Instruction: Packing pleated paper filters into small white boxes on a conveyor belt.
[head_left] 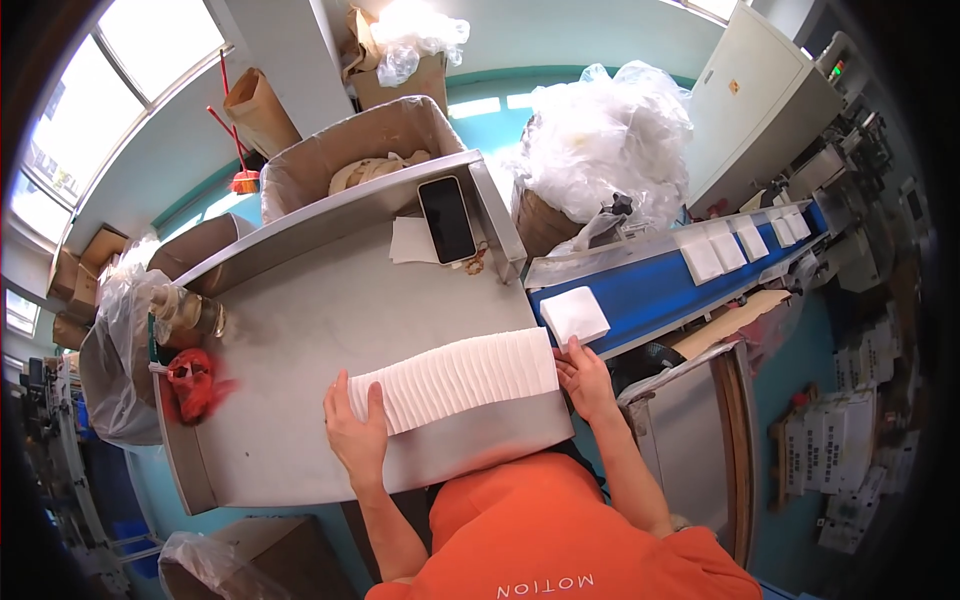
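Note:
A long row of white folded paper napkins [460, 378], packed on edge, lies across the near part of the metal table [310, 310]. At the row's left end is my left hand [357, 425], thumb and fingers apart, touching or almost touching the end napkins. My right hand [588, 382] is by the row's right end, its fingers spread. One fingertip meets the near edge of a white napkin stack [575, 316] at the blue conveyor belt's near end; whether it presses on the stack I cannot tell.
The blue conveyor belt [640, 308] runs off right with several more white napkin stacks [700, 257]. A black phone [447, 220] lies on white paper at the table's back. A jar [190, 312] and red plastic bag [192, 385] stand left. Beyond the raised rim is a lined bin [290, 185].

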